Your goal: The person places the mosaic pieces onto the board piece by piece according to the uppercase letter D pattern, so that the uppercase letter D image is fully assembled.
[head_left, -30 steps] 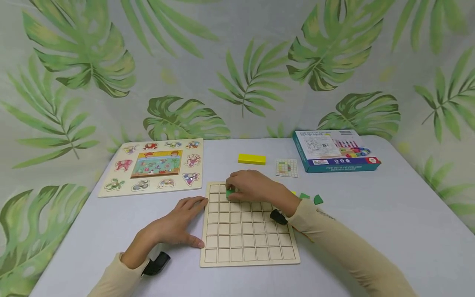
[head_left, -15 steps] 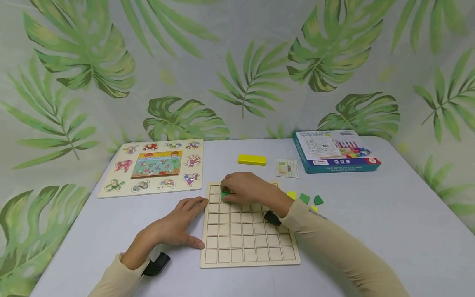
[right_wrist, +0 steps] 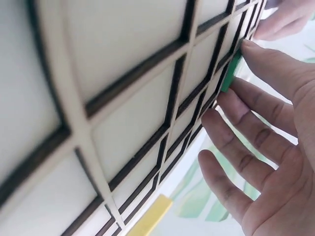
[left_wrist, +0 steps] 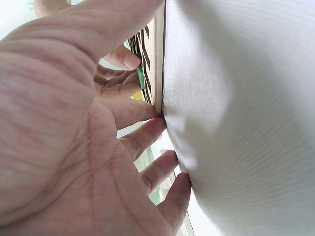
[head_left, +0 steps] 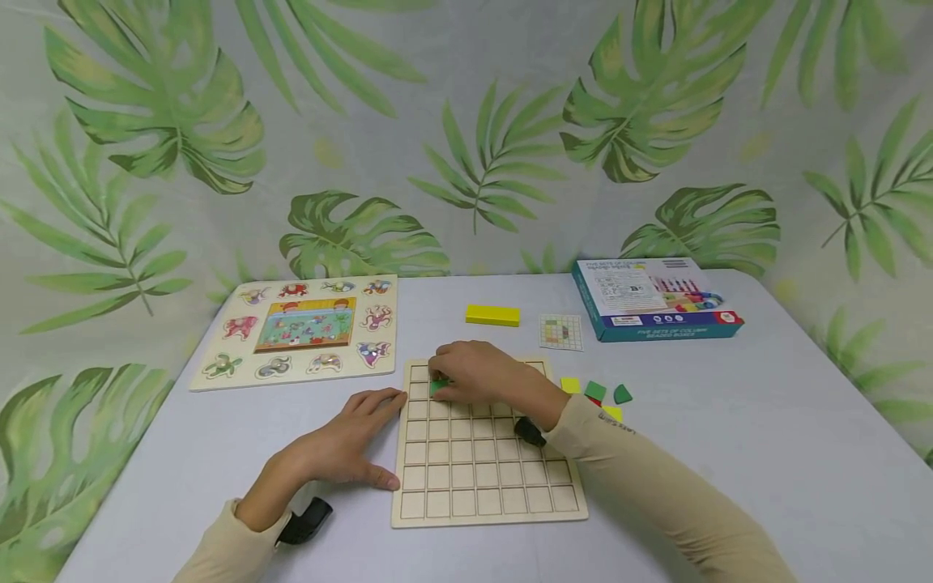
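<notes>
A wooden grid board [head_left: 488, 474] of square recesses lies on the table. My right hand [head_left: 477, 372] is over its far left part and pinches a green tile [head_left: 438, 387] between thumb and fingers. In the right wrist view that green tile [right_wrist: 231, 73] touches the grid, with the thumb on one side and fingertips on the other. Along the board's left edge my left hand [head_left: 346, 441] rests with fingers spread, thumb and index finger touching the edge. The left wrist view shows the left hand's fingertips [left_wrist: 156, 110] against the board's side and the tabletop.
Loose tiles lie right of the board: a yellow one [head_left: 570, 385], a green square [head_left: 594, 389] and a green quarter-round [head_left: 622, 394]. Behind it are a yellow bar [head_left: 492, 315] and a pattern card [head_left: 561, 332]. A sea-animal puzzle [head_left: 379, 348] is at left, a flat box [head_left: 666, 332] at right.
My right hand has moved slightly left along the board's far side with the green tile. More loose tiles show beside its sleeve. The left hand stays at the board's edge.
</notes>
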A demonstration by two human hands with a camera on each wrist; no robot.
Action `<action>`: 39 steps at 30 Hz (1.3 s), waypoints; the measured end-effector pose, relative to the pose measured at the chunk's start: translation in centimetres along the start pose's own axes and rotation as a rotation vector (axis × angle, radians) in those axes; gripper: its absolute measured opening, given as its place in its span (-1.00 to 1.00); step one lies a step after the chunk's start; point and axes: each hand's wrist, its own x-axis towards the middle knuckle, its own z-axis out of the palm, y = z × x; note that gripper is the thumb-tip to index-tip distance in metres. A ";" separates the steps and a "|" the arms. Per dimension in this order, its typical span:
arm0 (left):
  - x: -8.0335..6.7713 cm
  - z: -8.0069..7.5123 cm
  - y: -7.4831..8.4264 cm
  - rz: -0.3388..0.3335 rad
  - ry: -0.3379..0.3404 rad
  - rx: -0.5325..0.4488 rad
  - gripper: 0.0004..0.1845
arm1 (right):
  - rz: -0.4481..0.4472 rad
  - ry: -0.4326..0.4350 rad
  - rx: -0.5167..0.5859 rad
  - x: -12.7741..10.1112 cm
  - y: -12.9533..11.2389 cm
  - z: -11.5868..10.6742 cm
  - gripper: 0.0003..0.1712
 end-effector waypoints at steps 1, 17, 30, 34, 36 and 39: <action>0.0 0.0 0.0 -0.001 0.000 0.003 0.21 | 0.000 -0.001 0.000 0.1 0.0 0.0 -0.74; 0.0 0.1 0.0 0.001 -0.002 -0.015 0.23 | 0.007 -0.015 0.118 -1.5 0.7 -0.2 -0.65; -0.2 0.0 0.2 -0.007 0.006 -0.020 0.22 | 0.033 0.044 0.267 -6.1 2.7 -1.2 -0.64; -0.1 0.1 0.1 -0.006 0.007 -0.025 0.22 | 0.063 0.049 0.282 -7.5 3.5 -1.4 -0.64; -0.1 0.1 0.1 -0.004 0.007 -0.025 0.22 | 0.078 0.049 0.280 -8.2 3.9 -1.4 -0.64; -0.1 0.1 0.1 -0.001 0.005 -0.024 0.22 | 0.100 0.054 0.275 -9.4 4.6 -1.3 -0.63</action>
